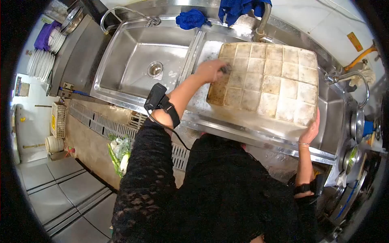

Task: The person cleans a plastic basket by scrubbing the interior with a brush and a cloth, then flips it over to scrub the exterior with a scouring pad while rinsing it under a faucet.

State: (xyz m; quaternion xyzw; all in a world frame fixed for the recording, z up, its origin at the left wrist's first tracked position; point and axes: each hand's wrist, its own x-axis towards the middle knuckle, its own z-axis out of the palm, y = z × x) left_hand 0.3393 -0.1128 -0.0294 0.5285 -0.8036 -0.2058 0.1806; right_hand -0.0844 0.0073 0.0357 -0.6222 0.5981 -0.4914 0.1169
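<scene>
A large off-white plastic crate (279,77) lies bottom up across the sink, its gridded mesh base stained brown, darkest at the left. My left hand (210,71) is at its left side, fingers closed round a small dark scrubber (225,69) pressed against the mesh. Motion blurs the scrubber, so its exact make is hard to see. With my right hand (311,128) I grip the crate's near right corner; some of those fingers are hidden behind its wall.
To the left is a steel sink basin (137,54) with a drain. Blue cloths (192,19) lie along the back ledge, near curved taps (262,20). Stacked white plates (40,65) stand far left. A bag of green vegetables (120,152) sits on the floor. Metal bowls (351,158) are at right.
</scene>
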